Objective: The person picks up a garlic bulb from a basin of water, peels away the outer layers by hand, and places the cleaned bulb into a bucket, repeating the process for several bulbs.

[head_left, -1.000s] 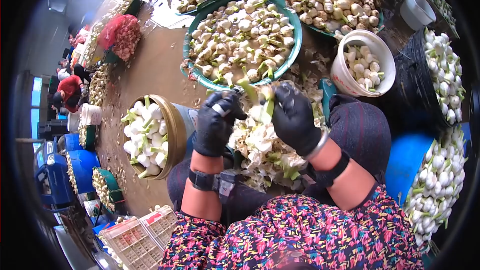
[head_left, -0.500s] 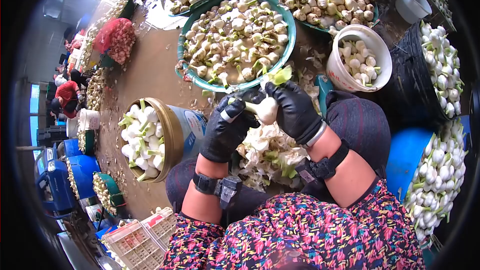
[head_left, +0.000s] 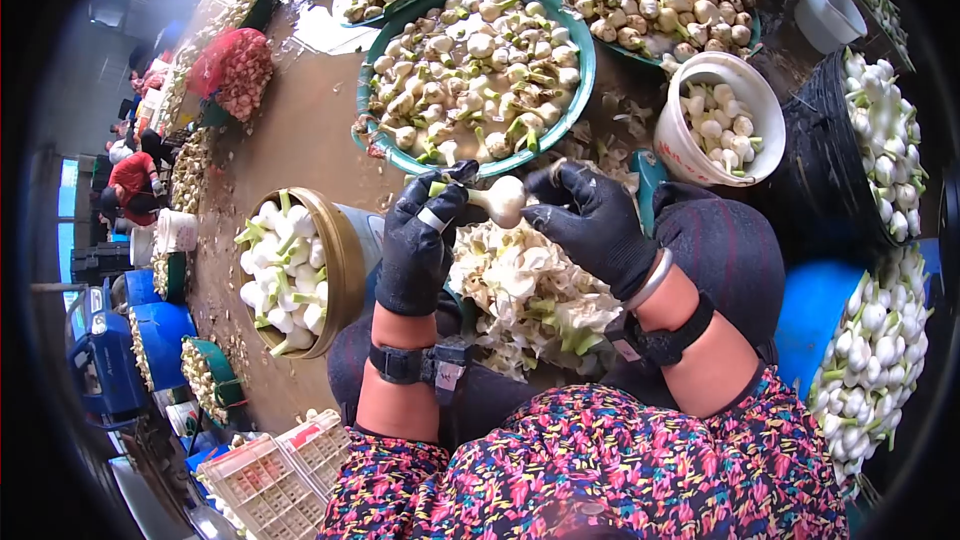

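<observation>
My left hand (head_left: 425, 235), in a black glove, pinches the green stem of a garlic bulb (head_left: 506, 202). The bulb is white and smooth, its round end pointing right. My right hand (head_left: 596, 223), gloved too, is curved beside the bulb with thumb and index finger apart; its fingertips are close to the bulb's right side, and contact is hard to tell. Beneath both hands lies a heap of pale peeled skins (head_left: 530, 285) between my knees. Beyond them a green-rimmed tub (head_left: 588, 50) holds many bulbs in murky water.
A tipped bucket (head_left: 345, 265) of white garlic is at the left, a white bucket (head_left: 685, 145) of bulbs at the upper right. Black and blue containers (head_left: 815, 315) with garlic stand far right. A person in red (head_left: 133, 176) sits at the far left.
My right hand has moved away from the stem side and opened, and the leafy piece at its fingertips is gone. The bulb has shifted slightly left and up, still in my left hand.
</observation>
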A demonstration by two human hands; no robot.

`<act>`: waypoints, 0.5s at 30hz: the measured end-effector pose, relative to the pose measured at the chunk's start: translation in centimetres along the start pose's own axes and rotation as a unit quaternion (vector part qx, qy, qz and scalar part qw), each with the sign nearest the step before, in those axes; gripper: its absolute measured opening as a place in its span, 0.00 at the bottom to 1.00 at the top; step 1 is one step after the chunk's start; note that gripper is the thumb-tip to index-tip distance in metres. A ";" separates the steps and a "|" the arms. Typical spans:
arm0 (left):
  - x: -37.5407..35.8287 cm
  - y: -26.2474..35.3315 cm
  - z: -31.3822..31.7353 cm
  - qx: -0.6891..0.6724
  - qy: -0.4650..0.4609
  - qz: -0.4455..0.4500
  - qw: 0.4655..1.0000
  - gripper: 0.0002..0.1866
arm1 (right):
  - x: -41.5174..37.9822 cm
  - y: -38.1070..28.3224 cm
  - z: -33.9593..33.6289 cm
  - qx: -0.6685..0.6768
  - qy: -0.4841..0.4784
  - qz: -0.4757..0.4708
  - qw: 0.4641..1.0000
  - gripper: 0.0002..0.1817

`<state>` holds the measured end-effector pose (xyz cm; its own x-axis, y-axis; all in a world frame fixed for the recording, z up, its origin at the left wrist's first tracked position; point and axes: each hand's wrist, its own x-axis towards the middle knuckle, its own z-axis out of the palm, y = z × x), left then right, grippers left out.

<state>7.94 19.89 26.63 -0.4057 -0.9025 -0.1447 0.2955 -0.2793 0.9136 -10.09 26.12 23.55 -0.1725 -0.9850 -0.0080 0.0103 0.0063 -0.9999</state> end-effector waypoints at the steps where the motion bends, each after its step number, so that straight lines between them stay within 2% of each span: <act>1: -0.1 0.1 0.2 0.180 -0.027 0.068 0.981 0.15 | 0.1 0.1 0.1 -0.001 0.003 0.002 1.000 0.12; 2: -0.1 0.3 0.4 0.354 -0.052 0.135 0.924 0.15 | 0.1 0.2 0.3 0.035 -0.017 -0.025 0.999 0.12; 4: -0.1 0.2 0.6 0.323 -0.044 0.123 0.937 0.15 | 0.2 0.4 0.3 0.070 -0.039 -0.051 0.995 0.13; 6: 0.1 0.0 0.1 0.152 -0.020 -0.015 0.988 0.14 | 0.4 0.2 -0.2 -0.054 -0.052 -0.095 0.993 0.14; 7: 0.1 0.0 0.2 0.151 -0.019 -0.015 0.988 0.14 | 0.6 0.0 -0.5 -0.054 -0.054 -0.095 0.993 0.14; 9: -0.1 0.0 0.6 0.221 -0.022 -0.002 0.975 0.13 | 0.8 -0.4 -0.8 -0.160 -0.108 -0.084 0.977 0.14; 12: -0.1 0.3 0.6 0.300 -0.038 0.044 0.952 0.14 | 0.7 0.3 0.0 -0.112 -0.116 -0.042 0.986 0.10; 14: 0.3 0.3 -0.4 0.281 -0.012 0.032 0.959 0.13 | 0.3 -0.7 0.5 -0.248 -0.093 -0.128 0.956 0.07; 15: 1.0 0.1 -1.7 0.444 -0.040 0.191 0.874 0.13 | -0.2 -0.5 0.8 -0.294 -0.144 -0.091 0.941 0.07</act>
<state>9.08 18.41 25.91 -0.4933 -0.8387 0.2307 -0.3511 0.4346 0.8294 -9.22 26.21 24.06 0.1568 -0.9843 0.0812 -0.5540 -0.1557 -0.8179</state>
